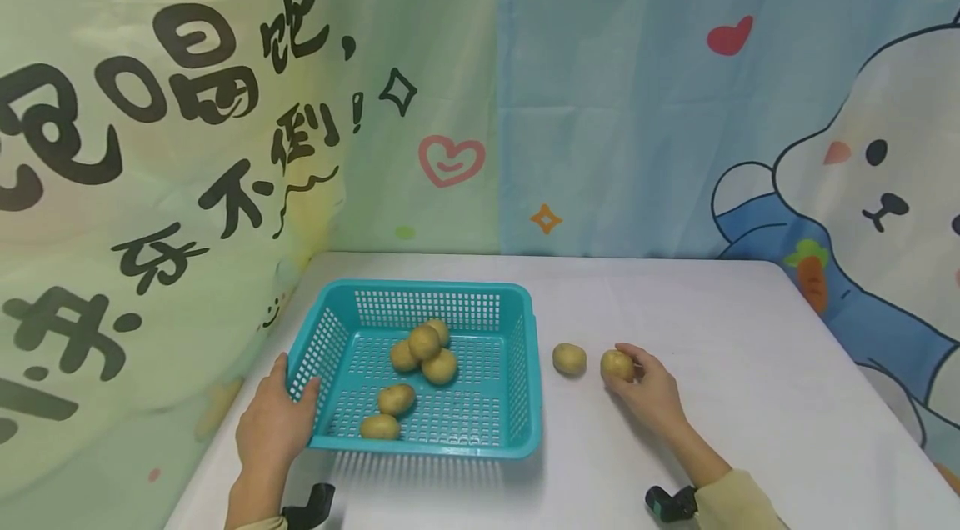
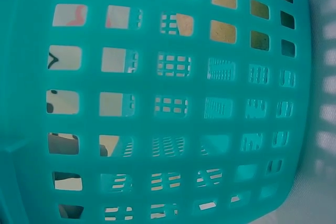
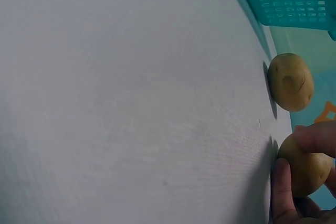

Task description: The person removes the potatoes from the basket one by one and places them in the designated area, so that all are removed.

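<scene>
A teal plastic basket (image 1: 517,363) with perforated walls holds several potatoes (image 1: 424,342), most of them clustered toward its back. My left hand (image 1: 273,422) grips the basket's left rim, thumb over the edge. In the left wrist view the perforated wall (image 2: 197,119) fills most of the picture. On the white table right of the basket, my right hand (image 1: 651,390) pinches a potato (image 1: 617,366) between thumb and fingers; the right wrist view shows fingers (image 3: 317,139) around that potato (image 3: 307,169). Another potato (image 1: 569,359) lies between it and the basket.
The white table (image 1: 750,363) reaches back to a printed cloth backdrop (image 1: 600,97) with lettering, hearts and a cartoon bear. Black wrist camera mounts (image 1: 671,503) sit at both wrists. Table surface extends to the right of my right hand.
</scene>
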Tool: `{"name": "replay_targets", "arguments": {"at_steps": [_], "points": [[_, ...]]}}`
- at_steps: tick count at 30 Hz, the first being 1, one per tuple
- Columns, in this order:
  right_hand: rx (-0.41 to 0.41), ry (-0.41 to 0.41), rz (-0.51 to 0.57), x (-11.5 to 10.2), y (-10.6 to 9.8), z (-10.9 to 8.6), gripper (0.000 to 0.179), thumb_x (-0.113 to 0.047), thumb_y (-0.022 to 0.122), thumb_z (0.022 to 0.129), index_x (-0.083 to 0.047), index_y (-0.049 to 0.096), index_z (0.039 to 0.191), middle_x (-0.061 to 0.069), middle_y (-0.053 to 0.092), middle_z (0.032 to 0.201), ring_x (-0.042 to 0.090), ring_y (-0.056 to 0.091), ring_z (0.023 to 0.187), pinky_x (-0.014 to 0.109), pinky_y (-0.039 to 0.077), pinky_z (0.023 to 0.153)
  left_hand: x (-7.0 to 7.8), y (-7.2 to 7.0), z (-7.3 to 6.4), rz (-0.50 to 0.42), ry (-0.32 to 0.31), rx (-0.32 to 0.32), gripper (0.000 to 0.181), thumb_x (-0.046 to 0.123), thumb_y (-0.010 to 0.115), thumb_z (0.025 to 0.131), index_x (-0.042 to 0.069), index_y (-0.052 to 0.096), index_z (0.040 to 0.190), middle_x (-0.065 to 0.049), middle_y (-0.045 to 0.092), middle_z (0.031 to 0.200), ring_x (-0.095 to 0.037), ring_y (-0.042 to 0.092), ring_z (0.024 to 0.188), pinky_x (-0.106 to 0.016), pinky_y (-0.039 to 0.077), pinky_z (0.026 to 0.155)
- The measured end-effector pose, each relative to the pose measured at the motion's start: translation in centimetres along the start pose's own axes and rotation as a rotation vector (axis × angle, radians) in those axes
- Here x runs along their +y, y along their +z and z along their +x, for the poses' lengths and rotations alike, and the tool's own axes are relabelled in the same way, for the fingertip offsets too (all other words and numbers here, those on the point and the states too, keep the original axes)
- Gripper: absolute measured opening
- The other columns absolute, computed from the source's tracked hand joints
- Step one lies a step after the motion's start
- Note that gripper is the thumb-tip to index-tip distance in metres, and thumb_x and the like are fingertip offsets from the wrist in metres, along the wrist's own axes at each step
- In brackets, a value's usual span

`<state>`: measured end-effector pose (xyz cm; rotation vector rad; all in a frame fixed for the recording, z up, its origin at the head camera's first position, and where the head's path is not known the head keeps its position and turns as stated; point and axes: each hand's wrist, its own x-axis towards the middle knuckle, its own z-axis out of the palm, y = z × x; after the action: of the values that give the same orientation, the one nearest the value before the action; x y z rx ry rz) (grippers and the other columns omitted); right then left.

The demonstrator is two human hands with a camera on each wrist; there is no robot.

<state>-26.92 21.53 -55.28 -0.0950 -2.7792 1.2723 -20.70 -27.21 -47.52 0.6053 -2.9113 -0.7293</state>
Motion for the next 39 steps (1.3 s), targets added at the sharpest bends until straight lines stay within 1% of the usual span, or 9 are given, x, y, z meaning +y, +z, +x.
{"name": "replay_targets", "arguments": {"at_steps": [7,14,20,24,31,35,39], "points": [[-0.017,-0.023,-0.041,0.0,0.2,0.4,0.063,-0.012,0.073,0.084,0.002,0.046,0.139,0.030,0.052,0.132,0.047,0.052,0.118,0.058,0.042,0.097,0.0,-0.1,0.0,-0.001,-0.003,-0.005,0.074,0.039,0.049,0.099,-0.003,0.021,0.153,-0.035,0.046,0.133,-0.052,0.054,0.111,-0.060,0.046,0.081],[-0.029,-0.009,-0.063,0.0,0.4,0.6,0.066,-0.012,0.073,0.083,0.002,0.043,0.141,0.030,0.051,0.129,0.044,0.053,0.114,0.056,0.044,0.092,0.0,0.2,0.0,-0.004,-0.003,0.012,0.072,0.038,0.050,0.099,-0.003,0.023,0.152,-0.035,0.048,0.131,-0.052,0.055,0.110,-0.059,0.047,0.079],[-0.019,-0.016,-0.055,0.0,0.4,0.7,0.068,-0.011,0.073,0.082,0.004,0.042,0.141,0.031,0.050,0.131,0.044,0.052,0.116,0.056,0.044,0.094,0.0,0.2,0.0,-0.006,-0.006,0.027,0.071,0.035,0.050,0.099,-0.004,0.024,0.152,-0.035,0.049,0.130,-0.051,0.055,0.110,-0.059,0.047,0.079],[-0.022,-0.010,-0.056,0.0,0.4,0.7,0.069,-0.012,0.073,0.083,0.004,0.041,0.141,0.032,0.049,0.132,0.046,0.052,0.117,0.057,0.043,0.094,0.1,0.2,0.0,-0.009,-0.007,0.019,0.071,0.036,0.050,0.099,-0.004,0.023,0.152,-0.035,0.047,0.132,-0.052,0.054,0.112,-0.060,0.046,0.081],[-0.049,0.015,-0.043,-0.3,-0.1,-0.1,0.074,-0.015,0.074,0.083,0.004,0.036,0.144,0.033,0.044,0.138,0.049,0.048,0.122,0.060,0.040,0.099,0.0,0.2,0.0,-0.012,-0.006,0.007,0.072,0.037,0.050,0.099,-0.003,0.022,0.152,-0.035,0.047,0.133,-0.052,0.054,0.112,-0.060,0.046,0.082],[-0.042,0.017,-0.042,-0.4,-0.8,-0.8,0.075,-0.016,0.075,0.082,0.004,0.036,0.144,0.032,0.045,0.137,0.046,0.051,0.118,0.057,0.042,0.097,-0.1,0.1,0.1,-0.016,-0.003,0.001,0.073,0.038,0.050,0.099,-0.003,0.021,0.153,-0.035,0.046,0.134,-0.053,0.052,0.113,-0.062,0.045,0.083],[-0.034,0.047,-0.031,-0.5,-1.7,-1.5,0.075,-0.016,0.074,0.083,0.003,0.035,0.144,0.031,0.044,0.138,0.043,0.049,0.117,0.055,0.043,0.095,-0.1,0.0,0.1,-0.021,0.001,-0.007,0.073,0.038,0.049,0.099,-0.003,0.020,0.153,-0.035,0.045,0.135,-0.053,0.052,0.114,-0.062,0.045,0.083]]}}
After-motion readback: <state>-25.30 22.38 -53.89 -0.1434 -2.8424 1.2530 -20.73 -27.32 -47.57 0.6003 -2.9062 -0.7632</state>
